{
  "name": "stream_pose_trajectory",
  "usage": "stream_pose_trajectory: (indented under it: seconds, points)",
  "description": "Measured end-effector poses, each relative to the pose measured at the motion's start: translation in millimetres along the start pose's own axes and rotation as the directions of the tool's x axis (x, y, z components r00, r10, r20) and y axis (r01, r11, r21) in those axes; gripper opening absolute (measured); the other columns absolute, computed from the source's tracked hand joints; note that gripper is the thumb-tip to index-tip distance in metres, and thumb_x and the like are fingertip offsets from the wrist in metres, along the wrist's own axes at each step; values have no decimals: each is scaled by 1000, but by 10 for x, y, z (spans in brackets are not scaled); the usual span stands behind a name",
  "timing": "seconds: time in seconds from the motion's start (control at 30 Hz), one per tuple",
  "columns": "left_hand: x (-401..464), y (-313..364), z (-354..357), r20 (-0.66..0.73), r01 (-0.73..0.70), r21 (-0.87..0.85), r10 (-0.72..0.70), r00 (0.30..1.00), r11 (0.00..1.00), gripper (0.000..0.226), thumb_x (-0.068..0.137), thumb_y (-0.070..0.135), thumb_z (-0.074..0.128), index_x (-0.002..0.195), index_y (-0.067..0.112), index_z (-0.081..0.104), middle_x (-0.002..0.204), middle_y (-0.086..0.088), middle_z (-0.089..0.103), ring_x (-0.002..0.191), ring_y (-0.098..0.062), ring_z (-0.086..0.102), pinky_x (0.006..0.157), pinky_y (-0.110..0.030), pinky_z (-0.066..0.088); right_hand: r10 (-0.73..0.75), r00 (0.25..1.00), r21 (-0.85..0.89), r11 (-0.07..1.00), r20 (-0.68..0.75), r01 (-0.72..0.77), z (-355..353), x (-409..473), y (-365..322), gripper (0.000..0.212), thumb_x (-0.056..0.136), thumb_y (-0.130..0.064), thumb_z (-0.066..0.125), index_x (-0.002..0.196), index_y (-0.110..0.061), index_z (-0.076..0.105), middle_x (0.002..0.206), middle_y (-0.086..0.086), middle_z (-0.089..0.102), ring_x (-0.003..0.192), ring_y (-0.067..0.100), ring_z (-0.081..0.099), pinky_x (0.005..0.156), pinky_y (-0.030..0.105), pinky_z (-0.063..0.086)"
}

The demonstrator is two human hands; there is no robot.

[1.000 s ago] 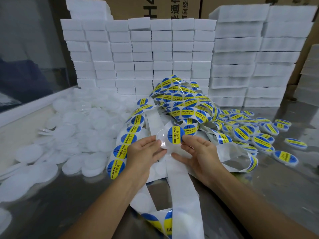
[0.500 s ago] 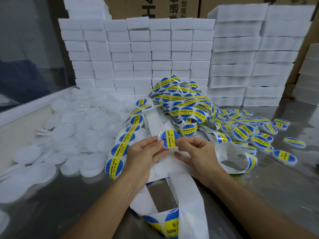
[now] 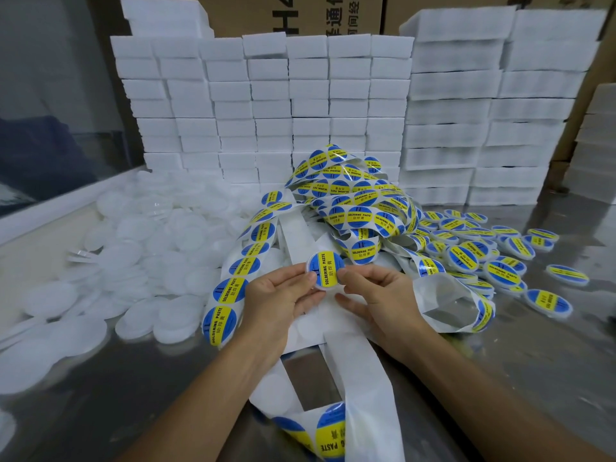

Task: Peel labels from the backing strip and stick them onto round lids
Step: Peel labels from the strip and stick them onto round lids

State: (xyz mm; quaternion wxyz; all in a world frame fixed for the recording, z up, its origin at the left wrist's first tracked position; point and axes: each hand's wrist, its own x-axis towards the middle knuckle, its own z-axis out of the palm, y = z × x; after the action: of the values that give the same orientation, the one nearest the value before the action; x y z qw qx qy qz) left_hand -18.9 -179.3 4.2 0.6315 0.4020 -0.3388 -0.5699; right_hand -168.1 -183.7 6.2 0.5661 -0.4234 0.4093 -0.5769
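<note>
Holding one labelled lid [image 3: 325, 270] between them, the left hand [image 3: 278, 300] and right hand [image 3: 380, 295] pinch its rim above the backing strip [image 3: 346, 348]. Finished lids [image 3: 500, 261] lie right; many blank lids [image 3: 133, 261] remain left.

cardboard box [image 3: 300, 15] print cropped, backing strip [image 3: 363, 411] cut off

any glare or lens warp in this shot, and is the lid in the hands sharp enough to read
Head view: the wide lens bows the white box stacks outward at the edges; soft sheen on the metal table and the glossy label strip; the lid between the left hand and right hand is sharp, "SOLDERING PASTE" legible.
</note>
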Motion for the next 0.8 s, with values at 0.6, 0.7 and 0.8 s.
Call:
stream_pose_trajectory:
  seconds: [0.6, 0.7, 0.8]
  points:
    - [-65, 5, 44, 75, -273, 302, 263, 962, 914, 21, 75, -9, 74, 72, 12, 72, 71, -14, 72, 66, -22, 71, 69, -29, 61, -82, 994, -89, 993, -76, 75, -9, 57, 137, 6, 85, -9, 75, 86, -4, 72, 66, 5, 69, 59, 13, 63, 78, 46, 59]
    - [-61, -1, 46, 90, -252, 235, 237, 967, 939, 17, 76, -9, 74, 76, 8, 70, 72, -12, 73, 68, -22, 72, 69, -29, 61, -152, 984, -124, 982, -94, 140, 18, 72, 198, 23, 82, -16, 79, 101, -12, 65, 69, 7, 69, 61, 18, 65, 69, 37, 59]
    - [-57, -14, 52, 105, -196, 101, 185, 977, 975, 16, 76, -9, 73, 76, 6, 66, 74, -11, 74, 68, -23, 73, 64, -26, 59, -166, 979, -109, 982, -117, 154, -8, 109, 214, 51, 74, -24, 86, 111, -30, 52, 66, 7, 67, 66, 25, 68, 74, 41, 59]
